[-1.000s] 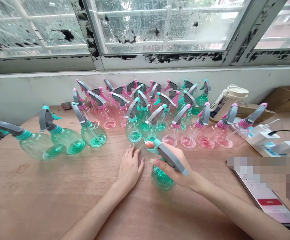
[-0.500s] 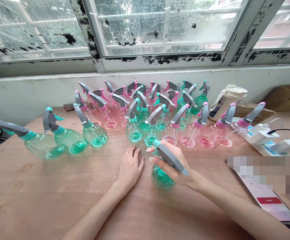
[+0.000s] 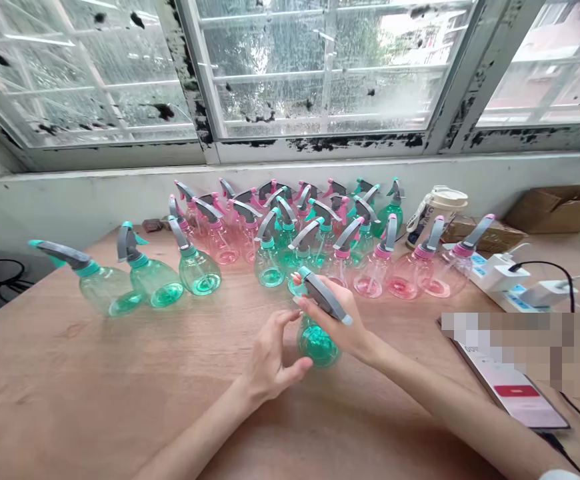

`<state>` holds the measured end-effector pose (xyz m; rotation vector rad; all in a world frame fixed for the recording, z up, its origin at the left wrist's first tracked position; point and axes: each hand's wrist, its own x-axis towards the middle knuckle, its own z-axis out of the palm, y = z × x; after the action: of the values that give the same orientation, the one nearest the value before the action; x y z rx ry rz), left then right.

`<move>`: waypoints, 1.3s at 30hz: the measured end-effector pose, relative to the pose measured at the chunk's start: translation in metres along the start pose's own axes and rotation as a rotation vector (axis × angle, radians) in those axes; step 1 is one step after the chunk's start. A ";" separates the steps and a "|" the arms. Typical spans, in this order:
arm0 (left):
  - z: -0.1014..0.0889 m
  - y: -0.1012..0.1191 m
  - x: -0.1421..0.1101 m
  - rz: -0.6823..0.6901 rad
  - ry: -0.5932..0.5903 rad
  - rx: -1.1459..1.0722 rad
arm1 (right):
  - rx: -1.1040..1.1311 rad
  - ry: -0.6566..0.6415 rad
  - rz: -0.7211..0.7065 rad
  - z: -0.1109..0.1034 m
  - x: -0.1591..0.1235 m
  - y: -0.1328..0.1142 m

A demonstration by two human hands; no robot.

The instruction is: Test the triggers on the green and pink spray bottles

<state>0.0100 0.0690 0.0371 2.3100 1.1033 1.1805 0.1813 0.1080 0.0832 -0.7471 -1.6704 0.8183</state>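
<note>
The right hand [image 3: 346,325] grasps a green spray bottle [image 3: 319,345] near its neck, on the worktop [image 3: 170,393] before other spray bottles [image 3: 271,276]; the left hand [image 3: 269,355], fingers parted, curves beside its body. Steadying seems in hand, and a two-handed hold calls for closing those fingers gently.

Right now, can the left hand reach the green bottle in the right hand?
Likely yes: the left hand curves open beside the green bottle, with nothing visible between them, and the right hand grips higher, near the sprayer head.
</note>
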 end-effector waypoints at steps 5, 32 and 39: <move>-0.002 0.010 -0.018 -0.129 0.042 0.161 | 0.067 0.034 0.061 0.031 0.008 -0.013; -0.098 -0.045 0.048 -0.793 0.104 0.874 | -0.326 -0.119 0.339 0.034 0.066 0.001; -0.092 -0.048 0.061 -0.761 0.149 0.870 | -0.452 -0.038 0.359 0.066 0.092 0.009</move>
<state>-0.0647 0.1412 0.0988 1.8947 2.6255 0.6129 0.0969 0.1778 0.1136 -1.3813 -1.8055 0.7037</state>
